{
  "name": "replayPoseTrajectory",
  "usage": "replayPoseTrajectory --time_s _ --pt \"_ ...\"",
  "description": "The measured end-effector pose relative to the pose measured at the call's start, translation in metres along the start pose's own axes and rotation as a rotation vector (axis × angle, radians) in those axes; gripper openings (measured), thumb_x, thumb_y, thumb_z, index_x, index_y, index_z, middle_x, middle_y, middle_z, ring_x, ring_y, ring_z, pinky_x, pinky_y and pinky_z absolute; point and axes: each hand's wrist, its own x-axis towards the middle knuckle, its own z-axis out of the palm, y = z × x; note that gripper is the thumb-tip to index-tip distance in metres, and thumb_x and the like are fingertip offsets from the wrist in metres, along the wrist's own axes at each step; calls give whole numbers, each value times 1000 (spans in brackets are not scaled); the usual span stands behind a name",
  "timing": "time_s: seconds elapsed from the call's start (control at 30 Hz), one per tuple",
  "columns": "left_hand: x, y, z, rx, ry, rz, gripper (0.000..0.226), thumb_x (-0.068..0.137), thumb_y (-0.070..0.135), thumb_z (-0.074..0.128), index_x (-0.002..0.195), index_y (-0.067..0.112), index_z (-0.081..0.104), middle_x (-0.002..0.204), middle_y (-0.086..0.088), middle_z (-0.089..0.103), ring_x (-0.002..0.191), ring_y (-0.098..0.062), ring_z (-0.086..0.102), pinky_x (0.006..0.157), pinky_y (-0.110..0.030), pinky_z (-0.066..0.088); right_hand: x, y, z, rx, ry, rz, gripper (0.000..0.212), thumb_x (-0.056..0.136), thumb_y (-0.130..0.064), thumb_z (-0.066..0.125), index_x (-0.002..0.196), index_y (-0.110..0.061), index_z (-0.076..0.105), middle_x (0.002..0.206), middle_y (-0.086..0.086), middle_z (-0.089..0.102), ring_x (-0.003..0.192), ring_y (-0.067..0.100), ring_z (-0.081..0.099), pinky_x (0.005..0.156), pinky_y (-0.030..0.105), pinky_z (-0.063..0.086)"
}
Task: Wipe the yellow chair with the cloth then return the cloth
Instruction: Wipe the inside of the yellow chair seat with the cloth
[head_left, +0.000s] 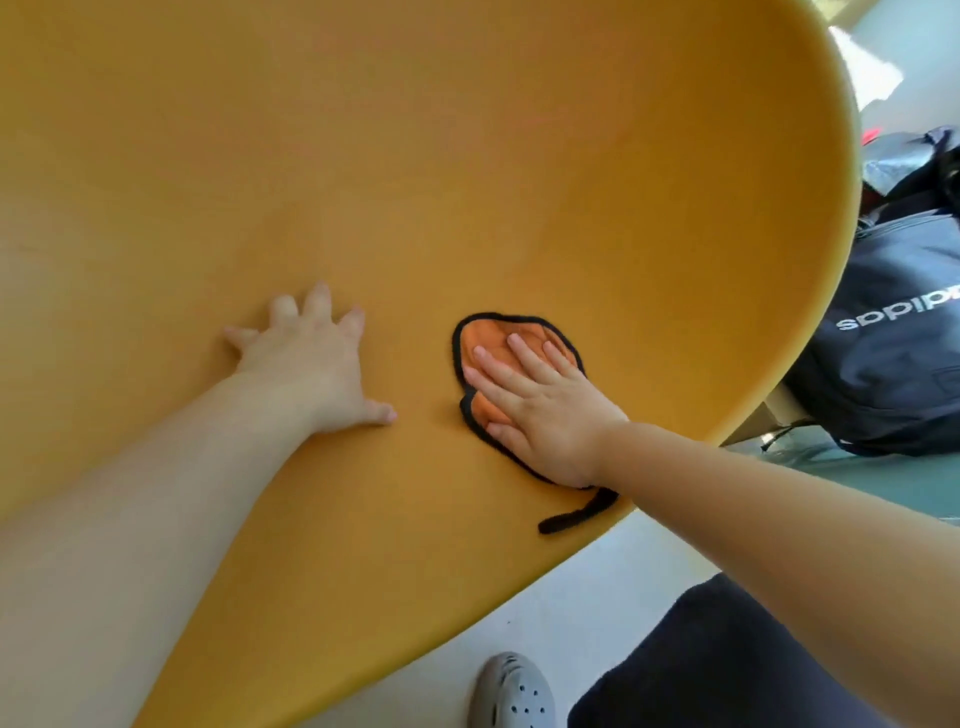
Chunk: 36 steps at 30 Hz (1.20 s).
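Note:
The yellow chair (415, 182) fills most of the view, its smooth curved seat surface close under the camera. An orange cloth (485, 340) with a black border lies on it near the right edge, a black loop trailing toward the rim. My right hand (540, 410) presses flat on the cloth with straight fingers. My left hand (311, 364) rests on the bare seat to the left of the cloth, fingers spread and flat.
A dark grey bag (893, 332) with white lettering stands on the floor to the right of the chair, with more dark bags behind it. Below the chair's edge are a pale floor, my grey perforated shoe (511, 693) and a dark trouser leg.

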Motion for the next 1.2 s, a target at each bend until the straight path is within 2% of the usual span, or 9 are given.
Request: replayPoseTrajectory --time_s 0.1,0.17,0.3,0.43,0.67,0.73,0.9,1.03,1.2 --pt "-2 -7 4 14 -65 -18 134 54 86 68 157 32 2 163 -5 -12 147 -39 0 106 -74 25 -53 -42 12 50 -120 -321 60 105 -54 16 160 -42 -3 167 -19 -15 153 20 -25 124 41 -16" --pt "1 -6 2 21 -51 -6 134 49 86 71 156 30 12 160 -7 0 144 -39 8 103 -75 29 -78 -37 12 39 -154 -327 59 103 -59 7 158 -46 -7 165 -21 -19 151 15 -29 122 35 -20" --pt "7 -5 3 36 -40 8 127 45 85 73 148 27 27 150 -9 15 137 -40 18 98 -77 33 -58 32 -4 -117 -46 244 86 85 -71 -19 162 -34 -5 170 3 -15 156 29 -13 126 42 -7" --pt "11 -7 8 47 -35 15 126 45 86 72 146 25 29 145 -10 20 135 -41 20 96 -77 34 -3 45 -15 -103 22 533 73 101 -61 14 162 -26 -5 169 9 -16 154 39 -16 123 59 -8" --pt "13 -6 7 65 -26 22 129 39 87 73 143 23 31 143 -11 23 135 -42 20 89 -78 39 -74 -101 26 137 -41 -269 62 105 -56 12 161 -36 -1 169 -15 -8 155 24 -19 124 46 -14" --pt "13 -6 6 69 -33 21 129 40 87 73 143 23 30 146 -11 21 136 -42 19 90 -78 38 -104 -104 34 133 -80 -355 60 106 -57 14 161 -38 -1 169 -16 -8 155 22 -19 124 42 -14" --pt "10 -7 6 58 -36 37 130 42 87 72 146 23 28 150 -10 19 139 -42 17 92 -78 37 -76 -48 22 123 -42 2 81 89 -74 -15 160 -41 7 170 -4 -7 157 25 -8 127 44 -1" --pt "7 -6 3 57 -41 30 129 42 86 73 146 23 28 148 -10 20 139 -41 17 93 -77 38 -29 -47 2 421 -45 255 57 105 -58 6 159 -43 17 170 -8 -8 156 24 -14 126 45 -7" --pt "7 -6 3 76 -39 31 128 39 88 72 142 24 30 144 -10 23 135 -39 21 91 -73 42 -47 -119 18 251 18 117 63 100 -57 -1 160 -40 0 169 -14 -8 157 27 -10 125 50 -5"
